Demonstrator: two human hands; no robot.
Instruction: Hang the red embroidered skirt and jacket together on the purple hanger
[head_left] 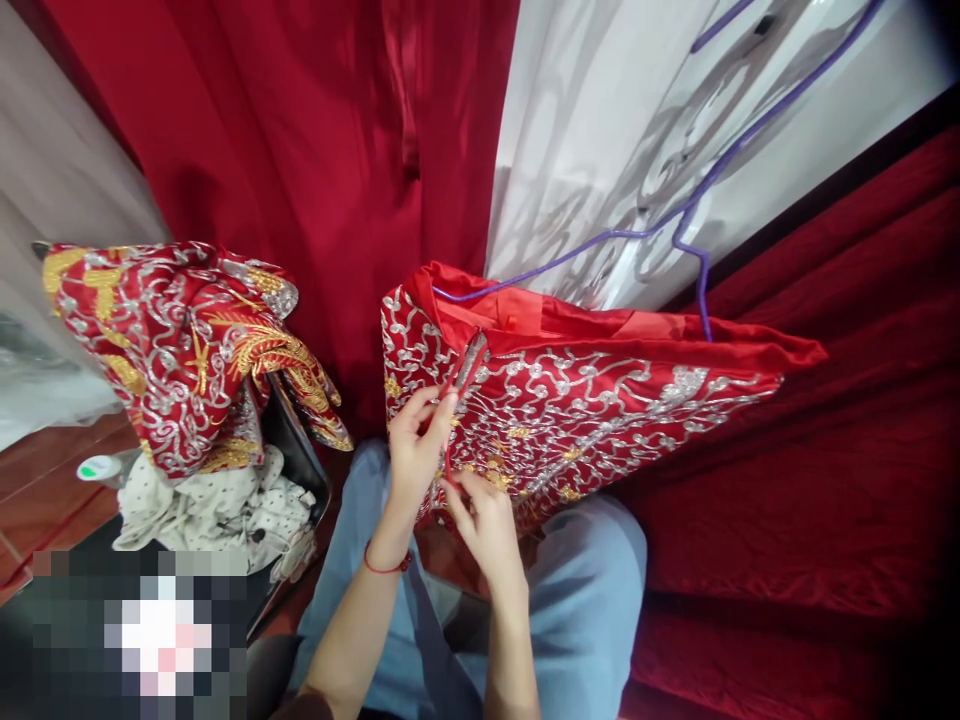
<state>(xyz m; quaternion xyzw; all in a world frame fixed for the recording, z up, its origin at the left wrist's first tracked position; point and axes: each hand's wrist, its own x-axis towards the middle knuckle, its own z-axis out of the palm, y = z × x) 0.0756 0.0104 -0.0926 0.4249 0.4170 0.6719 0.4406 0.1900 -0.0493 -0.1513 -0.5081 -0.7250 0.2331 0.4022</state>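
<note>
Pinching a thin red strip with left hand, lower down with right hand, right at this super sparkly red garment on a purple hanger.

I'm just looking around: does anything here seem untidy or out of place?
Mostly the spotted cloth: it lies bunched up on the black chair at the left, while the red embroidered garment on the purple hanger is spread out. I see no clear spill or damage.
</note>
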